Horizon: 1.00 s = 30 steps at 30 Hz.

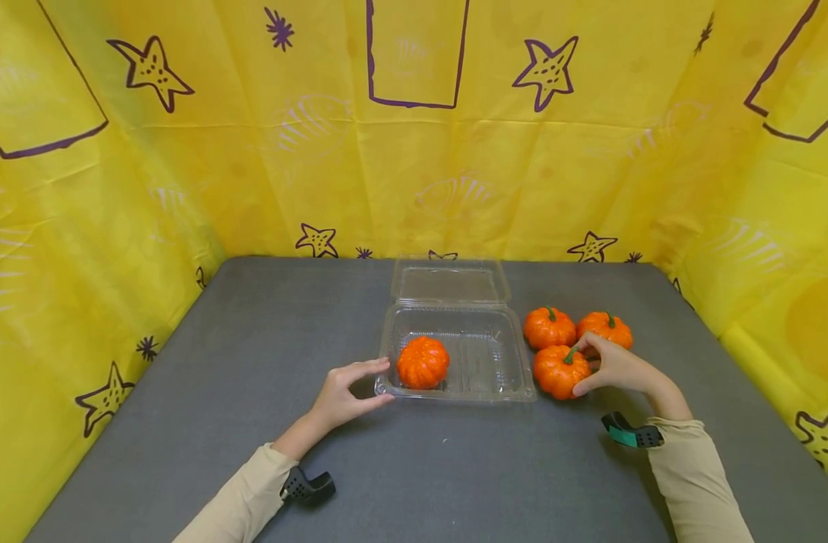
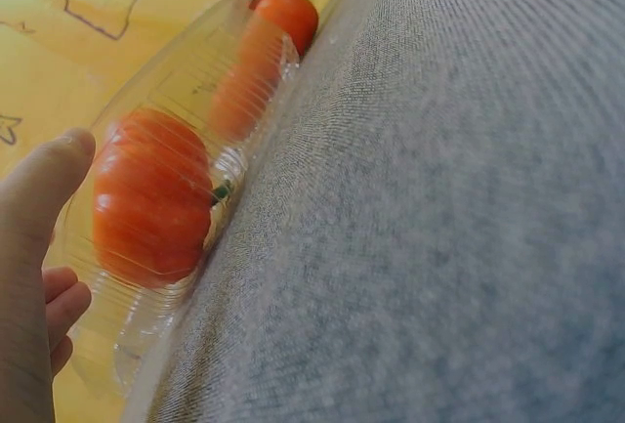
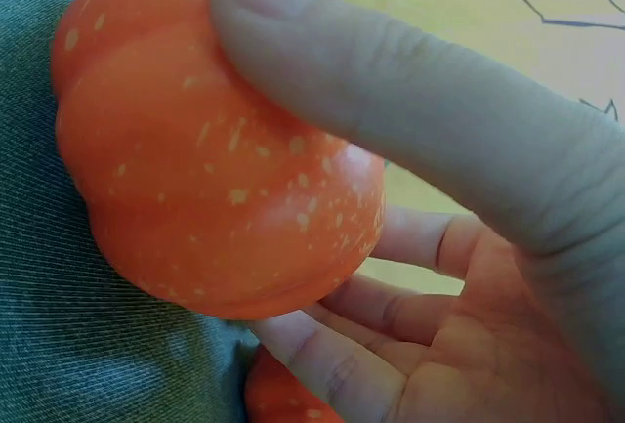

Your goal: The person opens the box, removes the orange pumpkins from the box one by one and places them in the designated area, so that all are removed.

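A clear plastic clamshell container point(image 1: 492, 392) lies with its lid folded back on the grey table. Inside its left half is a small orange pumpkin point(image 1: 423, 363), lying on its side with its green stem point(image 2: 222, 191) low in the left wrist view. My left hand point(image 1: 347, 392) is at the container's left front corner, thumb and fingers spread with their tips at the rim. To the right of the container, my right hand point(image 1: 616, 367) grips another pumpkin point(image 1: 558, 372) between thumb and fingers. The right wrist view shows this pumpkin's pale-speckled skin point(image 3: 225, 159) under the thumb.
Two more pumpkins stand just behind the gripped one: one point(image 1: 548, 329) beside the container, the other point(image 1: 607, 329) farther right, partly behind my right hand. The open lid point(image 1: 450, 285) reaches toward the table's back edge. A yellow patterned cloth point(image 1: 414, 173) surrounds the table point(image 1: 265, 332).
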Motion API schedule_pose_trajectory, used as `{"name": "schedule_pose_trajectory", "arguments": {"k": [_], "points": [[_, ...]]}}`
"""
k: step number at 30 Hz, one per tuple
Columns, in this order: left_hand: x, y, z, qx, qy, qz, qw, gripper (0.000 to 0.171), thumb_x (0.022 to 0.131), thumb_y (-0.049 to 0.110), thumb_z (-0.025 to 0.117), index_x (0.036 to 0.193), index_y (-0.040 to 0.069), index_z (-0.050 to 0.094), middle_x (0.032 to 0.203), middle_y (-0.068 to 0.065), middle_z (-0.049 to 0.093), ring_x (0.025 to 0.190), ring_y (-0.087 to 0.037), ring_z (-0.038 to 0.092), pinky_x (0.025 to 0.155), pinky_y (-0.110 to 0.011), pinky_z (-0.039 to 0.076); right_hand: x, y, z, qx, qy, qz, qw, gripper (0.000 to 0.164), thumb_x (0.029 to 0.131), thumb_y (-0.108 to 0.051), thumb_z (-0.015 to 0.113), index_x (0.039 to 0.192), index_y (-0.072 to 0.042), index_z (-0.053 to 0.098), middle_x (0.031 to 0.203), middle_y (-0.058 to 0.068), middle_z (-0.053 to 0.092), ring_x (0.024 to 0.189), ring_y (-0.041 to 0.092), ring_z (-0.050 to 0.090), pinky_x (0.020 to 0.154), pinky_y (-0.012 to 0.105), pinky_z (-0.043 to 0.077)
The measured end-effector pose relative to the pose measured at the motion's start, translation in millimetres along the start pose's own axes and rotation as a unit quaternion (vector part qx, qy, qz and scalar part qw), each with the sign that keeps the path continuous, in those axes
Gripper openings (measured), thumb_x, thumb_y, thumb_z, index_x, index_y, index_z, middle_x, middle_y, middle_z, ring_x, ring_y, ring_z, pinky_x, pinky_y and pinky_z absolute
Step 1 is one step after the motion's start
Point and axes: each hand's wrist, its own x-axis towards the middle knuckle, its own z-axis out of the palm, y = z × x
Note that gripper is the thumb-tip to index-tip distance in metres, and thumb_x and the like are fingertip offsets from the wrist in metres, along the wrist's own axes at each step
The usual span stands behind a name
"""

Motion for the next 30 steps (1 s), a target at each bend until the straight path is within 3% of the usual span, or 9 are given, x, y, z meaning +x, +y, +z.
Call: {"name": "schedule_pose_trajectory", "arguments": {"k": [10, 18, 30], "points": [[0.8, 0.6, 0.0, 0.002, 0.002, 0.001, 1.0, 0.043, 0.059, -0.001, 0.08, 0.098, -0.009, 0.063, 0.095, -0.029, 0.06, 0.086, -0.037, 0.061, 0.082, -0.03, 0.046, -0.3, -3.9, -0.2, -0.006, -0.016, 0.012, 1.0, 0.056, 0.063, -0.009, 0.081, 0.097, 0.006, 0.039, 0.099, 0.018, 0.045, 0.087, 0.03, 0.054, 0.073, 0.03, 0.048], [0.1, 1.1, -0.4, 0.0, -0.002, -0.003, 1.0, 0.044, 0.058, -0.002, 0.08, 0.099, -0.009, 0.063, 0.098, -0.025, 0.062, 0.087, -0.036, 0.061, 0.082, -0.031, 0.046, -1.6, -2.7, 1.1, -0.057, -0.007, 0.031, 0.998, 0.057, 0.063, -0.016, 0.081, 0.099, 0.003, 0.04, 0.096, 0.012, 0.047, 0.09, 0.027, 0.046, 0.077, 0.038, 0.042], [-1.0, -1.2, -0.3, 0.0, 0.003, -0.002, 1.0, 0.042, 0.063, 0.005, 0.08, 0.099, -0.008, 0.063, 0.098, -0.025, 0.062, 0.087, -0.036, 0.061, 0.083, -0.03, 0.046, -1.4, -4.3, 0.6, -0.068, -0.012, 0.017, 0.997, 0.06, 0.063, -0.016, 0.081, 0.102, 0.005, 0.041, 0.095, 0.01, 0.046, 0.089, 0.025, 0.045, 0.077, 0.038, 0.042]]}}
